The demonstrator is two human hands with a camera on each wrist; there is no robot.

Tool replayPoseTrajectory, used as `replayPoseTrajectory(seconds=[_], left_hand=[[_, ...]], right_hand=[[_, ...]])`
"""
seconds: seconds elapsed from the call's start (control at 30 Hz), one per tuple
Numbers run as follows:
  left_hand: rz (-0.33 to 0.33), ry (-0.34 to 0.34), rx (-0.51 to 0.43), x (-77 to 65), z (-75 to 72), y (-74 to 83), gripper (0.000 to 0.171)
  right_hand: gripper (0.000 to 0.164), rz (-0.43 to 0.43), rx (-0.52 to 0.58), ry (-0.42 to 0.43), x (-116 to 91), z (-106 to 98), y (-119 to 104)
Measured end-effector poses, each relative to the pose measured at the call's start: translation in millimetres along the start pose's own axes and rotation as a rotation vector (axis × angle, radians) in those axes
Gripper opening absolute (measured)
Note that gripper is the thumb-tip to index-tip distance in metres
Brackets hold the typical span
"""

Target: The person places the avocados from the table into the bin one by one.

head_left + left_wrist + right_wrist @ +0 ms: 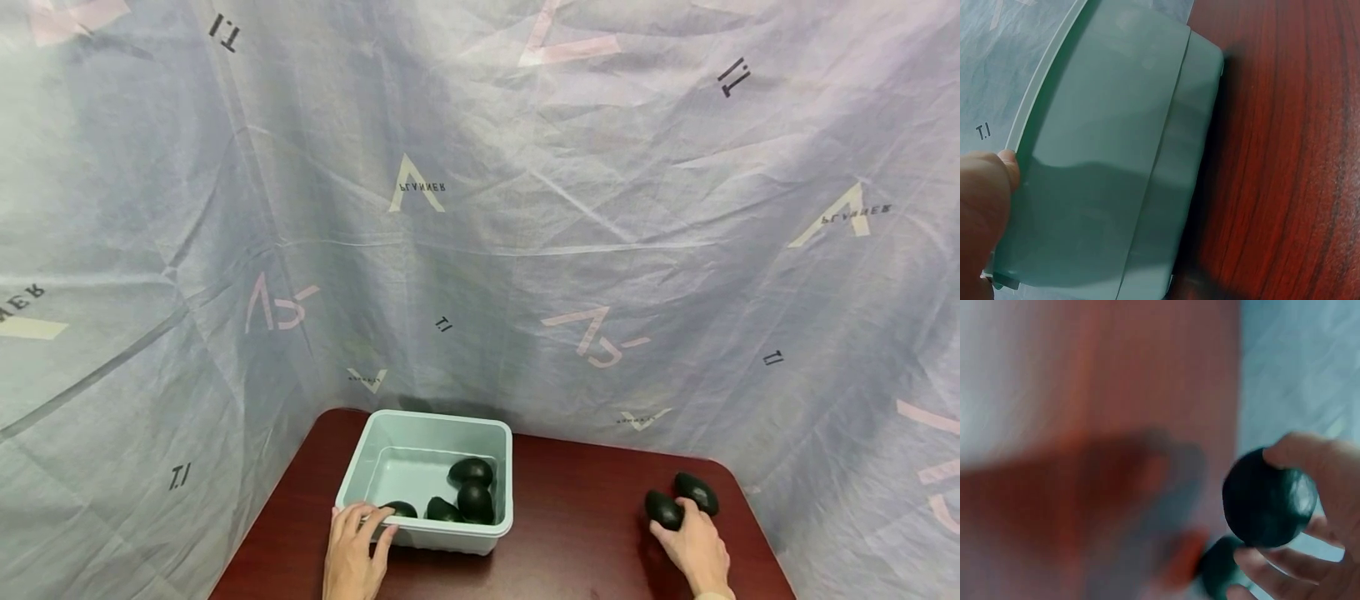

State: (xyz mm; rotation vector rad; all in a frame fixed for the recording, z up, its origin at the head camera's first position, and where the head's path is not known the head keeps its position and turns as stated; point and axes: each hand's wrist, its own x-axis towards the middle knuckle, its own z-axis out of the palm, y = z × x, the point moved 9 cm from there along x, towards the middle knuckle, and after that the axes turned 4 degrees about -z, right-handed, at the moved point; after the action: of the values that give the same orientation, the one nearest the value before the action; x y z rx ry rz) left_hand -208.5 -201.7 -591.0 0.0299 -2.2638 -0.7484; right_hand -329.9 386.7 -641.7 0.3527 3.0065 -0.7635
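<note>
A pale green plastic bin (420, 530) stands on the table, with several dark green avocados (475, 502) inside, mostly along its right and near sides. My left hand (355, 550) grips the bin's near-left rim, fingers over the edge; in the left wrist view the thumb (1010, 169) lies at the rim against the outer wall. At the right of the table my right hand (699, 550) holds an avocado (1269, 499) between thumb and fingers. Another avocado (696, 493) lies just beyond that hand, partly hidden behind the fingers in the right wrist view.
The dark red wood-grain table (577, 508) has rounded far corners. A wrinkled grey cloth (480, 292) with printed letters and logos hangs behind it and along both sides. Between the bin and the right hand lies a stretch of tabletop.
</note>
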Motion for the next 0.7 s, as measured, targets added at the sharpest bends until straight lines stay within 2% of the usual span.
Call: replayPoseTrajectory(seconds=[0.2,0.33,0.53,0.7], left_hand=[[-0.008,-0.008,0.006,-0.3,-0.2,-0.1,0.025],[-0.012,-0.014,0.004,-0.9,-0.5,-0.5,0.024],[0.005,0.008,0.005,-1.0,-1.2,0.6,0.024],[-0.012,-0.006,-0.008,-1.2,-0.9,-0.1,0.024]], right_hand=[[0.079,-0.201,0.039,0.102,-9,-13,-92],[0.07,-0.299,0.081,0.169,-18,-19,-146],[0.063,-0.429,0.147,0.209,-34,-18,-212],[0.06,-0.531,0.187,0.23,-51,-14,-261]])
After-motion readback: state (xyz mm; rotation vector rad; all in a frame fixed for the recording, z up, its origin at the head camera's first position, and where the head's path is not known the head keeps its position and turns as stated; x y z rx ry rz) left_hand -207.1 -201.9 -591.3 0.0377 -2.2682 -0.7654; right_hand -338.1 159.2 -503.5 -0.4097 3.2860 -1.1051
